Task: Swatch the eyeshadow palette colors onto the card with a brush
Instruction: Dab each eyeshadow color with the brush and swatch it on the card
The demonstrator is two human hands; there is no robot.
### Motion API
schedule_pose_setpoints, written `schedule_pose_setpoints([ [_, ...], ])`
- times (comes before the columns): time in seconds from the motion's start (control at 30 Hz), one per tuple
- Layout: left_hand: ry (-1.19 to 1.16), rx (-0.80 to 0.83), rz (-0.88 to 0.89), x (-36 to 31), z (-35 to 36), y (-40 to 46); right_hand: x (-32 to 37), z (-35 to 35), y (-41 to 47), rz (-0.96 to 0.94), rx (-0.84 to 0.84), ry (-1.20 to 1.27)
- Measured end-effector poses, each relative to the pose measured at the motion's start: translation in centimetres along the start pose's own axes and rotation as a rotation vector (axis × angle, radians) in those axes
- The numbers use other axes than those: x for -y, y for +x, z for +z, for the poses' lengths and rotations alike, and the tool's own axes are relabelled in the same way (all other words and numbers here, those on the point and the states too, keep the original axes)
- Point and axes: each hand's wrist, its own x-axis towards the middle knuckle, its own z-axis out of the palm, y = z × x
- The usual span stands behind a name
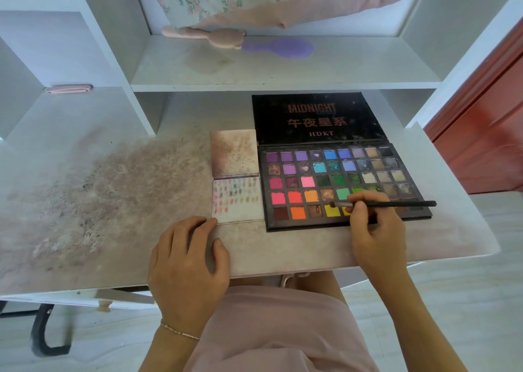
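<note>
Near desk front edge: right hand (373, 230) fingers pinch brush (396, 203), tip over yellow pan in palette (339, 185) front row. Step: loading colour. Left hand (186, 258) flat, fingers released, touching card (239, 199) corner. Next: carry brush left to bare card area.

The left half of the desk (85, 202) is bare though stained, so a hand can sweep there freely. Toward the right edge the open palette (339, 185) fills the room, its raised lid (317, 118) blocking the back under the low shelf (283, 69). The card (237, 199) sits tight against the palette's left side, the left hand (186, 261) guarding its near corner.
</note>
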Motion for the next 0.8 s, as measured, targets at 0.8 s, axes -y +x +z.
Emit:
schedule_pose_setpoints([
  [0.8, -0.009, -0.003, 0.006, -0.02, -0.09, -0.02, 0.24, -0.10, -0.16, 0.024, -0.024, 0.007],
])
